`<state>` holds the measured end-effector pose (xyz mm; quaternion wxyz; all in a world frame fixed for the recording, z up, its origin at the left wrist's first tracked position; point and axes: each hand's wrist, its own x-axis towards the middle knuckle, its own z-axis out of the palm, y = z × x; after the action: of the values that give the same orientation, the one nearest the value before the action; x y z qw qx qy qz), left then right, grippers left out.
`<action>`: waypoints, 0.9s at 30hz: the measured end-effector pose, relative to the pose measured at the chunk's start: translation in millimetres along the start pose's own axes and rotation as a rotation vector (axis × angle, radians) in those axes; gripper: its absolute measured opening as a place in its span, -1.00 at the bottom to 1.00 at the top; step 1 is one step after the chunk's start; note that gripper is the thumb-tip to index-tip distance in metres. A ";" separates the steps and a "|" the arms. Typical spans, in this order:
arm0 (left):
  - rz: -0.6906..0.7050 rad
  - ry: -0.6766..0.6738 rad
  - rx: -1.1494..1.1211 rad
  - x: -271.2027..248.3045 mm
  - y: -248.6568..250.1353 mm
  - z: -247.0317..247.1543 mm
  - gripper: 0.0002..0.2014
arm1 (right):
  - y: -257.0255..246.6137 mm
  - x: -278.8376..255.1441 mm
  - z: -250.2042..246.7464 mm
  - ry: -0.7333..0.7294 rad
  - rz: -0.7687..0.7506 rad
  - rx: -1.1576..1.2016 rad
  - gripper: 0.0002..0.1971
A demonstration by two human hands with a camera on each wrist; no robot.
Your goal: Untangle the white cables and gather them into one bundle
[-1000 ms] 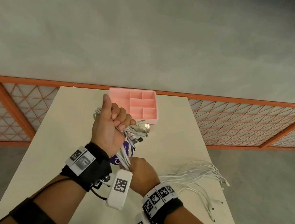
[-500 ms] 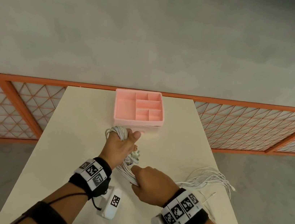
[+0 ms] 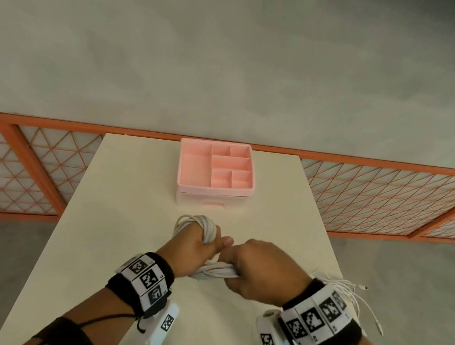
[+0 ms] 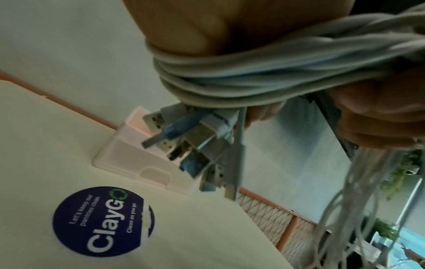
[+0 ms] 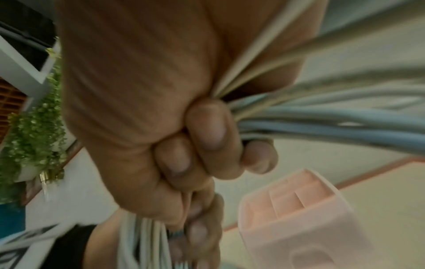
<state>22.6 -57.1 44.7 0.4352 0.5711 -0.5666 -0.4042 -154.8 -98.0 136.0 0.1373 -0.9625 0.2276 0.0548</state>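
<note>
While my left hand [image 3: 194, 251] clenches the white cables [image 3: 198, 225] looped around it at twelve o'clock, my right hand [image 3: 258, 270], fingers [image 5: 207, 131] clenched, pulls their strands taut at three o'clock, probably to tighten the coil into one bundle.

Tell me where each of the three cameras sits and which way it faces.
Head: worn on the head, facing forward and down at the table; shows both forearms, the left hand and right hand gripping the white cables.
Left wrist: on the left wrist, facing along the hand past cable coils wound round it toward USB plugs and a blue sticker; shows palm and fingers.
Right wrist: on the right wrist, facing along curled fingers clamping cables.
Shared: all three show the cables and the pink organizer.
</note>
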 end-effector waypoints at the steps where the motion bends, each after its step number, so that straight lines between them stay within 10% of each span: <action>1: -0.015 -0.036 -0.007 -0.5 2.9 1.2 -0.46 | 1.5 0.6 -8.9 0.004 -0.009 0.004 -0.88; 12: -0.074 -0.297 -0.264 -2.8 48.5 -2.0 -0.23 | 26.6 16.0 -71.7 -0.007 0.047 0.236 -0.87; 17: -0.141 -0.340 -0.633 -9.6 57.1 10.1 -0.72 | 47.6 29.8 -72.4 0.001 0.064 0.649 -0.68; 27: -0.057 -0.479 -1.080 -5.3 81.5 1.9 -0.63 | 49.1 51.8 -17.7 -0.100 -0.010 1.316 -0.25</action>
<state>-3.5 -50.1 121.8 0.5133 0.1768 -0.3476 -0.7645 -130.2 -167.2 132.5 0.7076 -0.6749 0.2027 -0.0519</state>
